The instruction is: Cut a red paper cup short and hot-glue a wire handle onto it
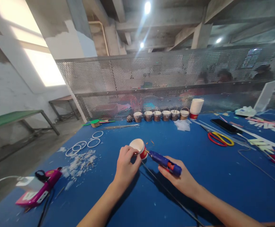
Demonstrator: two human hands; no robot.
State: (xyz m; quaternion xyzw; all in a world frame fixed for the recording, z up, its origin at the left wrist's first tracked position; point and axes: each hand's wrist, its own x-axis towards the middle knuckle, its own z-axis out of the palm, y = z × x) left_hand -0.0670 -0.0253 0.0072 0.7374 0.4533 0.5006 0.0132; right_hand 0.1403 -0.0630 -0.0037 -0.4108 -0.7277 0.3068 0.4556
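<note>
At frame centre, the left hand [126,164] fingers hold a small red-and-white paper cup [139,147] on its side above the blue surface [213,176]; it looks light and crushable, best gripped gently around the wall. The right hand [181,179] fingers wrap a blue glue gun [165,163], nozzle touching the cup.
</note>
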